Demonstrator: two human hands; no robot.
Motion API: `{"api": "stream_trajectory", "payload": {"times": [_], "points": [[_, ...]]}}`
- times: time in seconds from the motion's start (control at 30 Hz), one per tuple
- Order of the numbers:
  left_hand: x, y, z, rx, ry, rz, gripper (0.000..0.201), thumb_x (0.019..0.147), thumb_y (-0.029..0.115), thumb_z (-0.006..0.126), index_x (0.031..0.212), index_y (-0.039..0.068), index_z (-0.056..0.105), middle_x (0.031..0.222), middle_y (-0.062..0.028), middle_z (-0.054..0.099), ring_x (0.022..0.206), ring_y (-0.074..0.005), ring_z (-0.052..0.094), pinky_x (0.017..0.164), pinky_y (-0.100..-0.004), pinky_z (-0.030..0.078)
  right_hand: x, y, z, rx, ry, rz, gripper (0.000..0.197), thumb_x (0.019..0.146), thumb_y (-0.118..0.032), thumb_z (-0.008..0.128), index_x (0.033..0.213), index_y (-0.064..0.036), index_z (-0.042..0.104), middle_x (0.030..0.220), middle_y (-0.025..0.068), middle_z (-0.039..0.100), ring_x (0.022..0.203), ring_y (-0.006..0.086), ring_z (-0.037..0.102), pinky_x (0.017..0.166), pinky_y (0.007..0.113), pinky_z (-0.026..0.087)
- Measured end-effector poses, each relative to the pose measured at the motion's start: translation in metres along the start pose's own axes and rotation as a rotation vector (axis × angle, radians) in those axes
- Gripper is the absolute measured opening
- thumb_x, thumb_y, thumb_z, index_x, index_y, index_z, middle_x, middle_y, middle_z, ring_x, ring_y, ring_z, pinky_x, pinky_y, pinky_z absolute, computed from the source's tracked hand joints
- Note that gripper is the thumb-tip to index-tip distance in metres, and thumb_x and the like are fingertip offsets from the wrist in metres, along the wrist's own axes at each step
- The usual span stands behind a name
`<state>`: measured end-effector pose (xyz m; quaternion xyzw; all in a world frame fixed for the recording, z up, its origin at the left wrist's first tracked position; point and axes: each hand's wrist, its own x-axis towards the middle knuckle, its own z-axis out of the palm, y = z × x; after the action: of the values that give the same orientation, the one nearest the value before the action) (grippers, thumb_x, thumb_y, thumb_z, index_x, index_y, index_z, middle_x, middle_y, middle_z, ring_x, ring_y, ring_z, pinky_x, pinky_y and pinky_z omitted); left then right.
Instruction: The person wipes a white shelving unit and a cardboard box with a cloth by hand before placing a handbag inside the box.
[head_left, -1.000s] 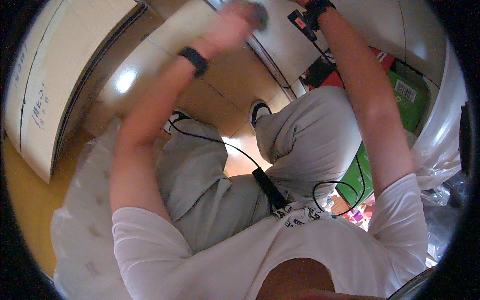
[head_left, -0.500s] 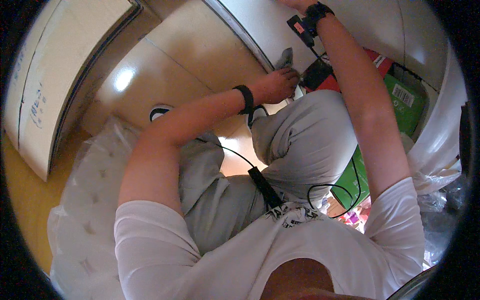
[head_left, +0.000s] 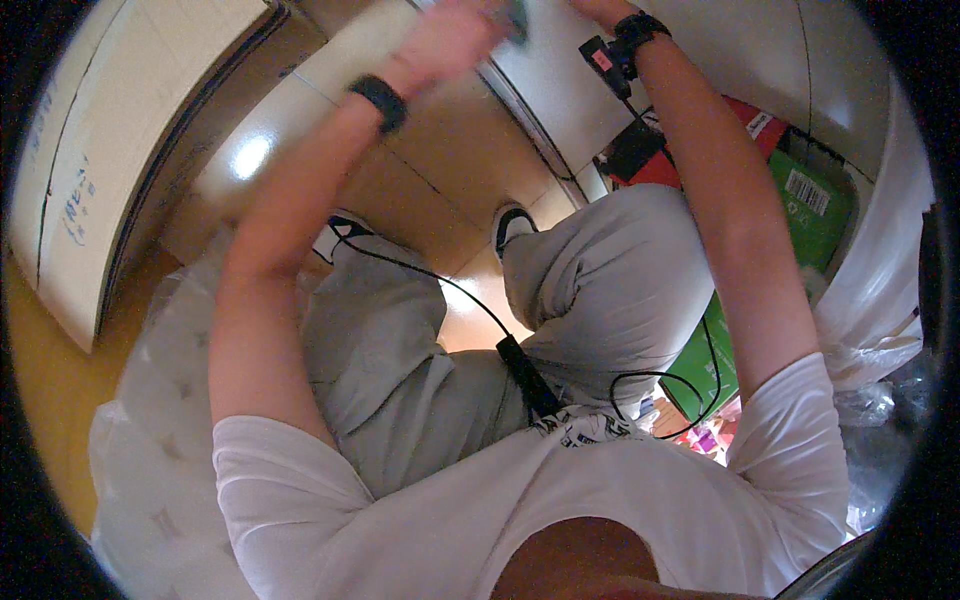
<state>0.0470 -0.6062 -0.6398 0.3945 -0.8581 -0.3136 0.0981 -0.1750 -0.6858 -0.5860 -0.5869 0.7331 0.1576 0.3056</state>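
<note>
My left hand (head_left: 455, 40) is near the upper edge, smeared by motion, over a white panel's metal-trimmed edge. It seems closed on a small grey-green cloth (head_left: 516, 20), of which only a corner shows past the fingers. My right hand (head_left: 603, 10) reaches up to the same white panel (head_left: 560, 85); the picture's edge cuts it off, so its fingers are hidden. A black band with a small black device (head_left: 605, 66) sits on the right wrist, and a plain black band (head_left: 378, 102) on the left.
A large cardboard box (head_left: 110, 170) stands at the left, beside a clear plastic-wrapped pack (head_left: 180, 440). Green and red boxes (head_left: 805, 215) lie to the right of my knee. A black cable (head_left: 440, 275) runs across my legs. Shiny tiles (head_left: 420, 180) cover the floor.
My left hand has swept up and left from beside my right knee to the upper edge, carrying the cloth. My left leg has shifted outward; the right arm is nearly still.
</note>
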Motion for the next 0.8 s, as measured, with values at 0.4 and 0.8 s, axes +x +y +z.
{"api": "stream_trajectory", "payload": {"times": [0.4,0.8], "points": [[-0.01,0.051,0.027,0.341,0.332,0.164,0.032,0.087,0.028,0.053,0.106,0.008,0.071,0.129,-0.0185,0.055,0.124,-0.0335,0.046,0.098,-0.05,0.04,0.02,0.017,0.027,-0.175,0.157,-0.219,0.057,0.096,-0.033,0.048,0.147,-0.0115,0.037,0.15,0.0154,0.038,0.138,0.0398,0.029,0.115,0.054,0.019],[0.041,0.039,0.053,0.15,0.239,0.499,0.03,0.08,0.013,0.058,0.107,0.015,0.072,0.127,-0.0047,0.061,0.121,-0.0268,0.055,0.105,-0.0373,0.043,-0.004,0.008,0.019,-0.339,0.26,-0.271,0.051,0.096,-0.016,0.042,0.146,-0.0254,0.036,0.154,0.0228,0.025,0.133,0.0501,0.033,0.097,0.064,0.039]]}}
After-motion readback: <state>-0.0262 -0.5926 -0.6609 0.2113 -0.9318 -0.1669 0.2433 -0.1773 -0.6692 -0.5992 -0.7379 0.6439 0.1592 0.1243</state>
